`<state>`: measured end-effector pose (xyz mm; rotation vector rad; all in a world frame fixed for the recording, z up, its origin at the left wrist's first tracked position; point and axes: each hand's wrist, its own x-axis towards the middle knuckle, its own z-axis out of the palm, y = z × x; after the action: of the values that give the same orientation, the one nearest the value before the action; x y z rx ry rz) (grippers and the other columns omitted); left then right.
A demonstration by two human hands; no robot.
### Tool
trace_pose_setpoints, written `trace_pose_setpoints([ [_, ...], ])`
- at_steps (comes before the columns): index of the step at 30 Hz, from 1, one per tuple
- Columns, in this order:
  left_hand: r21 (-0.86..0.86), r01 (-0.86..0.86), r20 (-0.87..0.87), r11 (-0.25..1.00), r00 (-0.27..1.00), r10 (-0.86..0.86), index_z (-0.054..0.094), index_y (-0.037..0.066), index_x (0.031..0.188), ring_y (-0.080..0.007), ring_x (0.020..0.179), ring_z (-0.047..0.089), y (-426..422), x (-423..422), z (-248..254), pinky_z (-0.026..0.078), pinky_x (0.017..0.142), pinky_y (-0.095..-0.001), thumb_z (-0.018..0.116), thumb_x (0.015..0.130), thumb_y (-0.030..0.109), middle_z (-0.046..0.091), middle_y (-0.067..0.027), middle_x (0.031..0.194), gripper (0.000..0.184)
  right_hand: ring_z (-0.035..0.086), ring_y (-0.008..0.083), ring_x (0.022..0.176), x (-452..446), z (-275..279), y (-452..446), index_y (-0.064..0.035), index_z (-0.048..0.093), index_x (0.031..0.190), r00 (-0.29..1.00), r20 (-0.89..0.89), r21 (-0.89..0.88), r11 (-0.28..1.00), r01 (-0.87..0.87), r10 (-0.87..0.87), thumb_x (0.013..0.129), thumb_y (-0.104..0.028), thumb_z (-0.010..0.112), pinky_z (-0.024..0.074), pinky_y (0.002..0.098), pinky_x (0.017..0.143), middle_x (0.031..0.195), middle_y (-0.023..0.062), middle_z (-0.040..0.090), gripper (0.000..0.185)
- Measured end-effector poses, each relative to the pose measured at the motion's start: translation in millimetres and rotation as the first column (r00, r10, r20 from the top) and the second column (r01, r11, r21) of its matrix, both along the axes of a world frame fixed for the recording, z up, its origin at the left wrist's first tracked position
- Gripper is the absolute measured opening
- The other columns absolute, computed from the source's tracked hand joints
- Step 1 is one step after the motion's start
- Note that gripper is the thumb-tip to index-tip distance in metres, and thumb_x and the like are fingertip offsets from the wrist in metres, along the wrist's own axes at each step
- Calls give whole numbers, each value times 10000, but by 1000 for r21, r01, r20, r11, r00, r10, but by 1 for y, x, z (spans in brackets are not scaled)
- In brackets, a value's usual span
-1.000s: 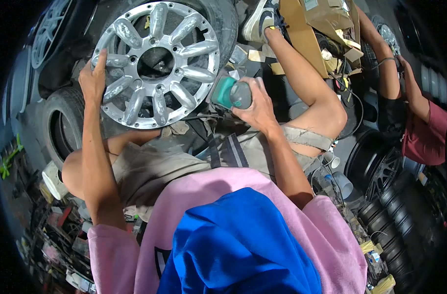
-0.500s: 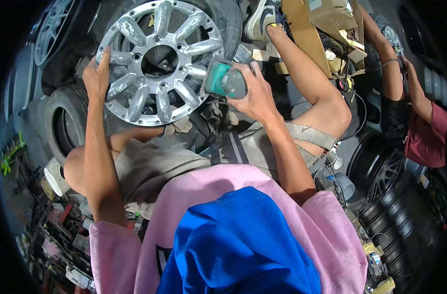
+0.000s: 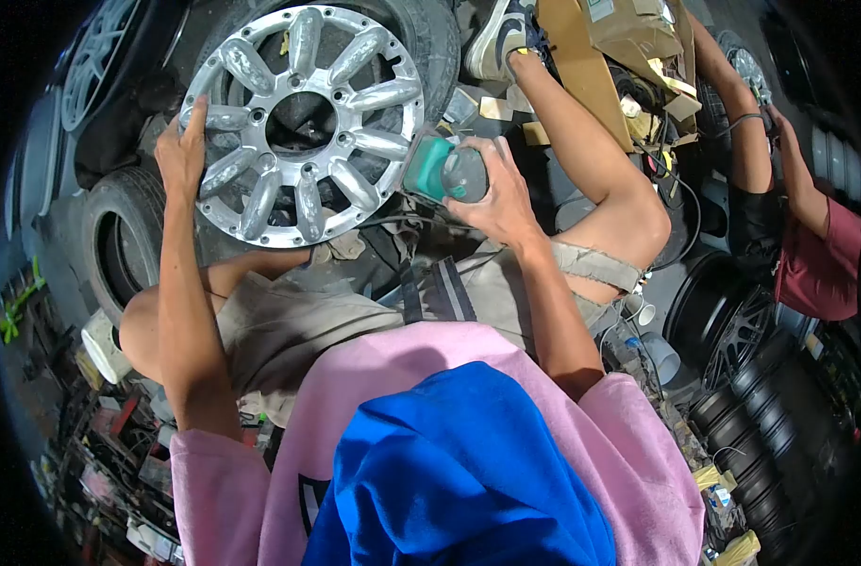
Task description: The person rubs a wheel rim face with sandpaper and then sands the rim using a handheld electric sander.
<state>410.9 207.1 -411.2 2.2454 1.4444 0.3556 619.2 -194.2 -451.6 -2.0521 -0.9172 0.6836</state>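
Note:
A bare silver alloy wheel with several rounded spokes stands tilted in front of my lap, against a tyre. My left hand grips its left edge, one finger lying along the front of the rim and the others curled behind. My right hand is wrapped around a teal and grey power sander. The sander's pad faces the wheel's lower right edge; whether it touches the metal, I cannot tell. Dull and bright patches mark the spokes.
A tyre stands at left. Wooden blocks and a cardboard box lie beyond my right leg. Another person's maroon sleeve and arm show at right, near a black wheel. Cables run beside my right knee.
The sander has shifted right and slightly toward me, away from the spokes. The wheel sits slightly further left in view, my left hand still on its edge.

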Motion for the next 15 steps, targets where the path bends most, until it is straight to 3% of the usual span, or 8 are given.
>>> trace_pose_setpoints([
  [4,3,29,83,1000,996,-29,732,-19,1155,-335,1016,688,-1,1,-1,479,942,-401,627,933,603,727,-266,1004,669,593,425,1116,4,0,7,-136,524,1301,999,7,58,997,-54,53,631,-166,842,521,479,919,1197,166,542,743],
  [6,28,46,83,999,995,-48,732,-19,1155,-332,1015,689,-1,0,1,480,941,-398,630,933,600,727,-266,1001,665,557,389,1176,8,5,10,-108,540,1264,993,-101,9,998,-58,58,639,-168,835,467,436,1013,1203,157,560,694],
  [15,67,69,68,995,995,-74,732,-7,1167,-337,1014,698,-2,6,7,485,938,-405,623,937,597,726,-270,1001,656,600,440,1119,5,10,20,-129,539,1279,996,16,21,995,-94,93,627,-186,825,522,483,942,1241,164,551,715],
])
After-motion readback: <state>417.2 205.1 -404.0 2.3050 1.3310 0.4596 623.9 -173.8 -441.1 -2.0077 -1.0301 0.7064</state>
